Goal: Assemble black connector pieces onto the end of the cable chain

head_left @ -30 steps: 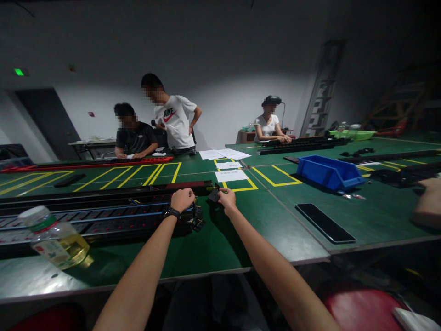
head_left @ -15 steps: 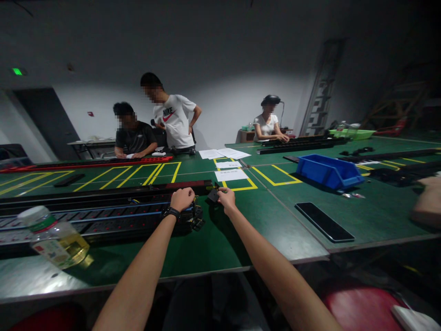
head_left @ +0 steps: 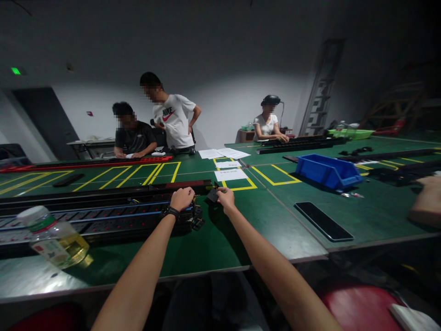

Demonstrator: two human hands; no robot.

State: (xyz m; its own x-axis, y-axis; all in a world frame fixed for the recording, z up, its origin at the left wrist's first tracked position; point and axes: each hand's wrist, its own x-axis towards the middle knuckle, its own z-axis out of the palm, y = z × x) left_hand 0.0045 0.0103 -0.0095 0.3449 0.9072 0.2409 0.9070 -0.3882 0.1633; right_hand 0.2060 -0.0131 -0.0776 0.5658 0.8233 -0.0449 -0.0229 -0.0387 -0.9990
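While left hand (head_left: 182, 198) closed in fist over wiring at right end of long black power strip (head_left: 103, 216) on green worktop (head_left: 220, 243), right hand (head_left: 225, 196) pinching small black end cap (head_left: 213, 195) just beside strip end. Step judged: end-cap fitting. Next move calls for squaring cap to strip end, wires tucked clear.

Dim room; light pooled on the far wall (head_left: 223, 105) at centre frame. Corners fell to black. Glare streaked the table (head_left: 31, 280) lower left. Edges stretched, slightly soft.
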